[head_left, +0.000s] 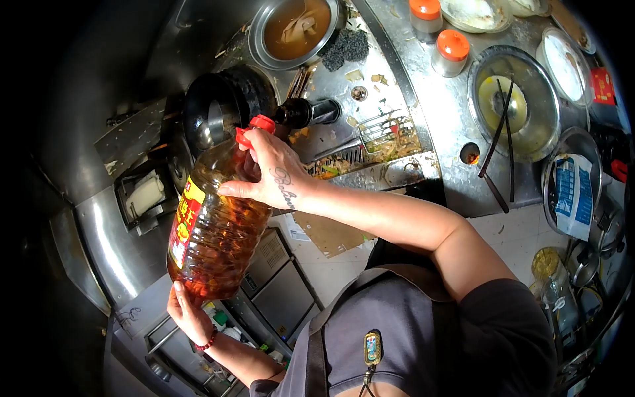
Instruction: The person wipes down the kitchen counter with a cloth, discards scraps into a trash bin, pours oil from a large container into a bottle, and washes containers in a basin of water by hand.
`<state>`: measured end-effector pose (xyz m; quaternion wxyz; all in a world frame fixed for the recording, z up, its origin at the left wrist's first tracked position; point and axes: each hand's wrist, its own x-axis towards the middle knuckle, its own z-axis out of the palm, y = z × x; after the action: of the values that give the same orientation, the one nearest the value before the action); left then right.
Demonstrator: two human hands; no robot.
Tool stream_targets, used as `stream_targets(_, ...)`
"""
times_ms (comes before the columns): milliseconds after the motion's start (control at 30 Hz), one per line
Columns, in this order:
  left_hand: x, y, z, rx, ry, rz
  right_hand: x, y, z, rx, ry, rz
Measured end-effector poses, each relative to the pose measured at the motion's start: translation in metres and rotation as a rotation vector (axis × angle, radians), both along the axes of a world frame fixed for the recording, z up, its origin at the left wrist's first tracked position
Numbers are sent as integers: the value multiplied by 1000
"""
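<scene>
A large clear plastic oil bottle (221, 245), with reddish-brown oil in its lower part and a red and yellow label, is held between both hands. My right hand (268, 169) is closed around the neck, next to the red plastic parts at its top. At the base, my left hand (188, 311) supports the bottle from below, its fingers partly hidden. The neck end points toward a black wok (215, 109) on the stove. I cannot make out whether the bottle's mouth is uncovered.
Beyond the wok stands a metal pot (254, 40) of brown liquid. A wire strainer (387, 132) lies over food scraps. On the right counter are a metal bowl (476, 106) with chopsticks (501, 126) across it, red-lidded jars (452, 49) and a blue-white packet (573, 195).
</scene>
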<state>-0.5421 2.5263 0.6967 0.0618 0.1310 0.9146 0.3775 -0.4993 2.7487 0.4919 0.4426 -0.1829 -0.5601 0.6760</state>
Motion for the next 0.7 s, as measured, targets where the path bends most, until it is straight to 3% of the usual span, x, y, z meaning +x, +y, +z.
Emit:
stream_targets(300,-3,-30,-42,162,-121,42,2,0,-2,106,-144,45)
stream_targets(367,-5,-51,-60,215,-205,51,4,-2,1,127,-149,71)
stream_targets(533,15,-86,-119,372,-481,-3,23,-20,16,484,-92,-14)
stream_targets(633,8,-104,-161,530,-730,93,71,-28,48,506,-38,41)
stream_targets(700,3,-100,-185,587,-818,36,125,-29,72,595,-37,-76)
